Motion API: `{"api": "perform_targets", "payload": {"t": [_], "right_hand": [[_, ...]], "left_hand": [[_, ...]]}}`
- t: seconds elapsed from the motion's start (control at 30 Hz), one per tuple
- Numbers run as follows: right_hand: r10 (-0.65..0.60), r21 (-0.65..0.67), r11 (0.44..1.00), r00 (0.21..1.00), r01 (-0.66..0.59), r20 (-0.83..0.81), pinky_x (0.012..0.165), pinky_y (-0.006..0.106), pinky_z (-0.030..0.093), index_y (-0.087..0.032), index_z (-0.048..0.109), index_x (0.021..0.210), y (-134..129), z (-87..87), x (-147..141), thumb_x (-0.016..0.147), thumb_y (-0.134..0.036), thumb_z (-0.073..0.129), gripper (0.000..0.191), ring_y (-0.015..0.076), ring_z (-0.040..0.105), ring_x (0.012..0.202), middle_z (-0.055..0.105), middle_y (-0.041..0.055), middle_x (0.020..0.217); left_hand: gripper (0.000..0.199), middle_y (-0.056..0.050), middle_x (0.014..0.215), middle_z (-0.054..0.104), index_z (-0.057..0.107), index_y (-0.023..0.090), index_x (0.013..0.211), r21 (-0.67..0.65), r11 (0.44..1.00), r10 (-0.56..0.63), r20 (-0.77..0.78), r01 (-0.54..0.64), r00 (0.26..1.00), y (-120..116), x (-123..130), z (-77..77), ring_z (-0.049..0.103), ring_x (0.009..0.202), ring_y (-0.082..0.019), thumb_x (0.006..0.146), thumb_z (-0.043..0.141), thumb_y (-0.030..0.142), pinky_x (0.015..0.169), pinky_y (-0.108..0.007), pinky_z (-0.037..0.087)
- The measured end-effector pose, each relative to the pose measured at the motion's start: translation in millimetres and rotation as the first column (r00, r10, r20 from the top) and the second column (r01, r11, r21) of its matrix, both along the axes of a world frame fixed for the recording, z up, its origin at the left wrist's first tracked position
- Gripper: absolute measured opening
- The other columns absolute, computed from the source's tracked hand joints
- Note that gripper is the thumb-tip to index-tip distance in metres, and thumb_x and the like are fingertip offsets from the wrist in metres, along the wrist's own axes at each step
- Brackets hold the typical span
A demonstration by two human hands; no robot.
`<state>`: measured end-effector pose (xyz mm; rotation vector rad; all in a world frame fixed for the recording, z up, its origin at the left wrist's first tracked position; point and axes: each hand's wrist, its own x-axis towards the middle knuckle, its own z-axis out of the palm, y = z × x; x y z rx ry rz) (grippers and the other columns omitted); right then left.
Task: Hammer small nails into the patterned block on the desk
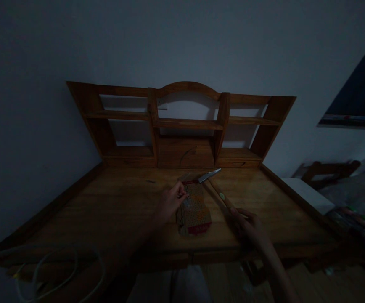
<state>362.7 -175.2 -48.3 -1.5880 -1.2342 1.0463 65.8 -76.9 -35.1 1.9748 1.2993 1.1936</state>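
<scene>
The wall [182, 42] fills the dim background, past both the left hand [173, 198] and the right hand [247, 223]. Under them spreads the counter [107, 210], with an open wooden shelf [187, 123] along its far side, beyond the hands' reach as they stand.

Between the hands, nearer the left, lies a patterned piece [197, 208], tan and orange with red at its ends; cloth or packet, I cannot tell. The hammer [220, 195] slants forward and leftward from the right hand, whose fingers are wrapped around the lower handle. Its metal head is near the piece's far end; whether it hangs or rests there is unclear.

The left hand is over the piece's left edge, fingers curled in. A small shiny bit [188, 196] shows at its fingertips, but the dark hides whether they pinch it.

The chief risk, I judge, is a struck finger: the left fingertips are near the hammer head, and poor light would spoil the aim. The low grip could let the head swing wide, and the loose-looking piece could slide or crumple if bumped.
</scene>
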Motion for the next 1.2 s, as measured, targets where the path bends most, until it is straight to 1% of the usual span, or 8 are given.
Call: {"api": "perform_targets", "payload": {"t": [0.17,0.3,0.43,0.57,0.77,0.93,1.1,1.2], "right_hand": [[0.009,0.038,0.999,0.999,-0.01,0.033,0.047,0.022,0.033,-0.013,0.069,0.1,0.2,1.7,0.0,0.08,-0.063,0.055,0.055,0.0131,0.049,0.054,0.055,0.0003,0.061],[-0.003,0.009,1.0,0.998,0.003,0.061,0.045,0.022,0.032,-0.013,0.069,0.1,0.2,2.8,-0.2,0.08,-0.064,0.054,0.056,0.0129,0.047,0.052,0.054,-0.0001,0.059],[0.002,-0.004,1.0,1.0,-0.002,0.025,0.044,0.022,0.031,-0.013,0.067,0.098,0.1,2.2,-0.8,0.079,-0.066,0.055,0.058,0.0121,0.045,0.049,0.051,-0.0015,0.058],[-0.005,-0.001,1.0,1.0,0.005,0.01,0.043,0.022,0.031,-0.013,0.067,0.098,-0.6,3.5,-1.7,0.078,-0.065,0.055,0.058,0.012,0.045,0.049,0.05,-0.0015,0.058],[0.008,-0.003,1.0,0.999,-0.008,0.034,0.045,0.023,0.031,-0.013,0.067,0.097,-0.1,3.9,-1.3,0.08,-0.065,0.054,0.057,0.0131,0.047,0.052,0.052,-0.0005,0.059],[-0.011,-0.001,1.0,0.999,0.011,0.04,0.044,0.023,0.03,-0.012,0.067,0.097,0.0,4.0,-1.4,0.077,-0.068,0.055,0.06,0.0123,0.044,0.048,0.049,-0.0021,0.055],[-0.012,0.031,0.999,0.999,0.01,0.053,0.046,0.024,0.033,-0.012,0.07,0.097,-3.0,13.3,-5.6,0.076,-0.066,0.055,0.06,0.0147,0.05,0.052,0.057,0.0019,0.059],[-0.032,0.033,0.999,0.998,0.031,0.057,0.046,0.024,0.034,-0.012,0.071,0.1,-3.4,13.6,-6.3,0.076,-0.066,0.055,0.06,0.0156,0.052,0.051,0.059,0.0034,0.06]], "left_hand": [[0.017,0.005,0.076,0.065,0.047,0.022,0.083,-0.005,1.0,-0.03,-0.063,0.03,0.998,-1.9,-3.1,0.9,0.063,0.068,-0.013,0.081,0.062,0.028,0.058,-0.021,0.042],[0.016,0.005,0.076,0.065,0.047,0.022,0.083,0.004,1.0,-0.029,-0.066,0.029,0.997,-0.2,-3.0,-0.8,0.064,0.068,-0.013,0.081,0.062,0.027,0.058,-0.022,0.042],[0.016,0.005,0.077,0.066,0.046,0.022,0.082,-0.003,1.0,-0.021,-0.061,0.021,0.998,0.9,-1.4,-0.2,0.064,0.067,-0.013,0.08,0.061,0.026,0.057,-0.022,0.042],[0.018,0.005,0.077,0.066,0.044,0.022,0.081,-0.012,0.999,-0.045,-0.036,0.044,0.998,-1.6,-0.7,3.1,0.064,0.068,-0.013,0.08,0.062,0.025,0.057,-0.021,0.042],[0.016,0.005,0.074,0.066,0.045,0.022,0.079,-0.002,0.998,-0.068,-0.101,0.068,0.993,-6.0,0.5,11.8,0.064,0.067,-0.013,0.08,0.061,0.025,0.057,-0.021,0.042],[0.017,0.003,0.076,0.067,0.044,0.022,0.08,-0.023,0.996,-0.086,-0.088,0.084,0.992,-6.3,1.8,15.3,0.064,0.068,-0.014,0.081,0.061,0.026,0.057,-0.022,0.043],[0.018,0.004,0.075,0.067,0.045,0.022,0.078,-0.004,0.998,-0.062,-0.126,0.062,0.99,-11.4,2.1,14.8,0.064,0.068,-0.014,0.081,0.062,0.025,0.057,-0.022,0.041],[0.016,0.004,0.075,0.066,0.045,0.022,0.08,0.003,0.998,-0.056,-0.156,0.057,0.986,-14.2,2.4,15.1,0.064,0.069,-0.014,0.081,0.061,0.023,0.058,-0.022,0.04]]}}
